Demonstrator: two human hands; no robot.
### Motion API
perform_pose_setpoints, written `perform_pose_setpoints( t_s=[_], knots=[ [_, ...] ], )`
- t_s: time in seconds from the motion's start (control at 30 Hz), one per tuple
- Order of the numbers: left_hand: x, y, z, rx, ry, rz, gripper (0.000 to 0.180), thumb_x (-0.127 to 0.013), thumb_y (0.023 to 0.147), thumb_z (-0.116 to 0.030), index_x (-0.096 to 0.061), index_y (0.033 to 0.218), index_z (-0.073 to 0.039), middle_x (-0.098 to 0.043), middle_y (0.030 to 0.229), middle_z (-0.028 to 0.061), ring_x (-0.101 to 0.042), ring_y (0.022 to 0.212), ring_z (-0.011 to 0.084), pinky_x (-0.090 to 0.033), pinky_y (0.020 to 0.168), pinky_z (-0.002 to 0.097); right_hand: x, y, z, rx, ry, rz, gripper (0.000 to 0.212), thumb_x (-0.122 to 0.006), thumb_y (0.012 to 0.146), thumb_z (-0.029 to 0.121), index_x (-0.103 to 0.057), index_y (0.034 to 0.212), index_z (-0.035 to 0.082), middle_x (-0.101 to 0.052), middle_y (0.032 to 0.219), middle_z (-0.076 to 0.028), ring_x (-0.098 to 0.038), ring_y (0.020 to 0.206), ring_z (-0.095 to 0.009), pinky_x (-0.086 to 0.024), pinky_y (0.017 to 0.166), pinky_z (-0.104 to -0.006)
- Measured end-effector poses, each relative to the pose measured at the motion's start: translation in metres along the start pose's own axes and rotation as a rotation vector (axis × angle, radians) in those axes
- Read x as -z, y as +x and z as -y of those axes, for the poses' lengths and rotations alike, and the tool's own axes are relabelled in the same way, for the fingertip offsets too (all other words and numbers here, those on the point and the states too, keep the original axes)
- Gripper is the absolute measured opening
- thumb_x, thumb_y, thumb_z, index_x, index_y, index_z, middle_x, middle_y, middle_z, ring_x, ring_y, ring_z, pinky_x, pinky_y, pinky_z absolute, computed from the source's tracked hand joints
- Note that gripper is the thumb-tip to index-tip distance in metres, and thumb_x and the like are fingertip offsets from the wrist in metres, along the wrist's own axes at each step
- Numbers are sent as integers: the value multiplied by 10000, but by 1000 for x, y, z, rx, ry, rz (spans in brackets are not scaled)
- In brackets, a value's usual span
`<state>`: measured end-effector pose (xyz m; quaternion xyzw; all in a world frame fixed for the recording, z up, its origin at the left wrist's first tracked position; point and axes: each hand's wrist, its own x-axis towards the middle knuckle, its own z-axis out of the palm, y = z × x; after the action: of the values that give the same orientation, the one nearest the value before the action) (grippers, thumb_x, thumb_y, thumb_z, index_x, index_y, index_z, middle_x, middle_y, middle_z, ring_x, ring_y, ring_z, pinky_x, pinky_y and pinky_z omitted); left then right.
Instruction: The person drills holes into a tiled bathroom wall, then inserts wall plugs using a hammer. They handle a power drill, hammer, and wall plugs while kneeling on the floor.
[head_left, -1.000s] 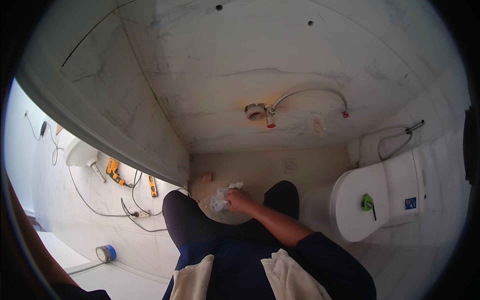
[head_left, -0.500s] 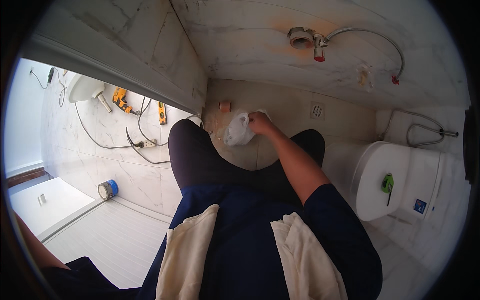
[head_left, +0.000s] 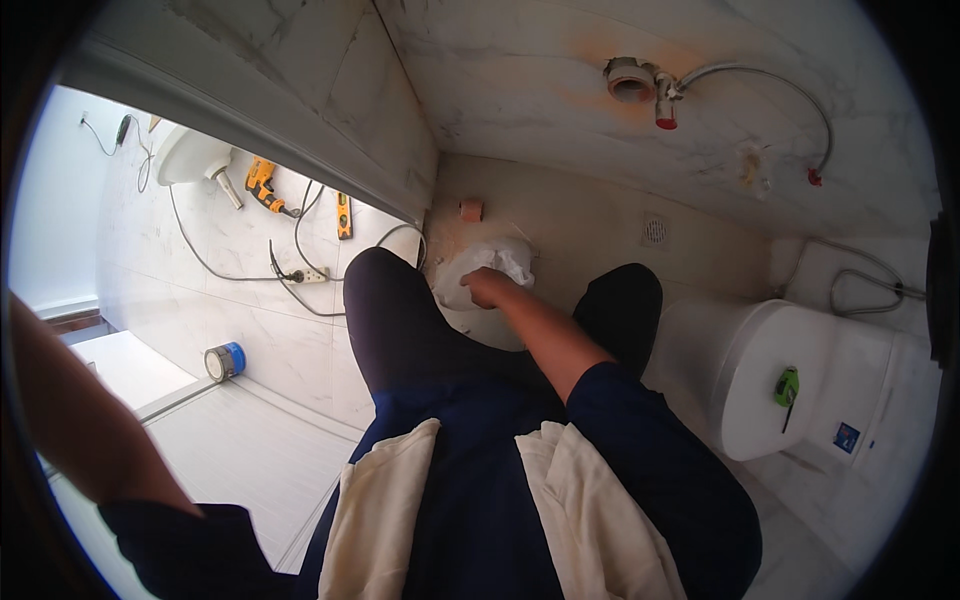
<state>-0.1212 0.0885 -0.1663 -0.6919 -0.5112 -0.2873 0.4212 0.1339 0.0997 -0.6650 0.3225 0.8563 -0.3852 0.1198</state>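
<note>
On the tiled floor between my knees lies a crumpled white, partly see-through plastic bag (head_left: 508,258). The fingers of my right hand (head_left: 487,287) are closed on the near edge of this bag. What the bag contains cannot be made out. Just beyond it stands a short reddish-brown pipe piece (head_left: 471,210). My left forearm (head_left: 90,420) rises along the left rim of the picture. The left hand itself lies outside the frame.
A toilet (head_left: 770,375) with a green tape measure (head_left: 787,386) on its lid stands right. Leftward lie a yellow drill (head_left: 265,186), spirit level (head_left: 345,215), power strip (head_left: 308,275), cables and a tape-like roll (head_left: 225,361). A hose (head_left: 800,85) hangs from the far wall.
My right hand has moved left and nearer to me with the bag's edge, and the bag lies more spread out. More of my left forearm shows. The view has shifted slightly.
</note>
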Motion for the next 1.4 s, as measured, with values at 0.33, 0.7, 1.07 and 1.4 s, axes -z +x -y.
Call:
perform_pose_setpoints(
  t_s=[0.33, 0.7, 1.07, 1.4],
  knots=[
    [-170, -276, -227, 545, -535, 1377, 714, -821, 751, -472, -618, 1268, -24, -618, 1284, 272, -587, 1219, 412, -474, 1017, 554, -41, 31, -58, 8, 309, -231, 402, -582, 787, -118, -683, 1139, 47, -623, 1244, -190, -578, 1203, -378, -459, 1050, -446],
    [-245, -419, -257, 1765, -664, 941, 228, -719, 822, -184, -764, 985, -32, -771, 1013, 166, -745, 915, 309, -574, 869, 388, 10, 10, -61, -462, 49, 63, 274, -647, 901, 74, -670, 1166, 9, -685, 1263, -184, -678, 1128, -378, -529, 979, -442],
    [-172, -287, -250, 711, -277, 1488, 261, -547, 926, -130, -747, 1062, -32, -686, 1146, 223, -706, 1045, 401, -573, 878, 497, -8, 19, -60, -232, 116, -155, 291, -618, 907, 198, -679, 1126, 17, -710, 1165, -213, -698, 1077, -392, -552, 944, -479],
    [-160, -292, -244, 842, -344, 1499, 434, -576, 833, -75, -722, 1240, -110, -668, 1218, 190, -681, 1099, 382, -555, 943, 462, -19, 37, -53, -165, -109, -188, 296, -497, 1001, 238, -706, 1105, 56, -726, 1100, -212, -716, 1002, -403, -572, 867, -512]
  ],
)
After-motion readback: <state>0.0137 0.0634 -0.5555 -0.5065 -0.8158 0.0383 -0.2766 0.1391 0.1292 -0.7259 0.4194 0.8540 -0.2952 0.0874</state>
